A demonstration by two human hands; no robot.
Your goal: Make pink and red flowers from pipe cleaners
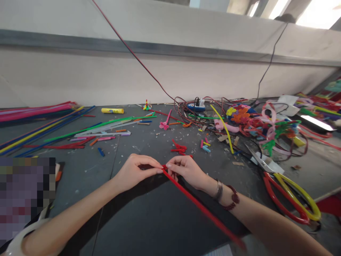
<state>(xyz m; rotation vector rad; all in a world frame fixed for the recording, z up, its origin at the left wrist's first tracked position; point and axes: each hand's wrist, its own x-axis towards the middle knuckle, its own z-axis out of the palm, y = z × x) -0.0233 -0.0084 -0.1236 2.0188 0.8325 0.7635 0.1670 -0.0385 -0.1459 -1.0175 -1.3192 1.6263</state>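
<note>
Both my hands meet over the dark table, fingers pinched on one end of a red pipe cleaner. My left hand grips it between thumb and fingertips. Close beside it, my right hand pinches the same end, which looks bent or twisted there; the fingers hide the detail. The long tail slants down to the lower right, blurred at its far end. Just beyond my right hand lie small bent red pipe cleaner pieces. A pink pipe cleaner flower rests farther back.
Pipe cleaners in several colours spread across the left. Scissors with red and yellow handles lie at the right. Behind are a yellow glue stick, a power strip with tangled cords, and a pile of pipe cleaner shapes.
</note>
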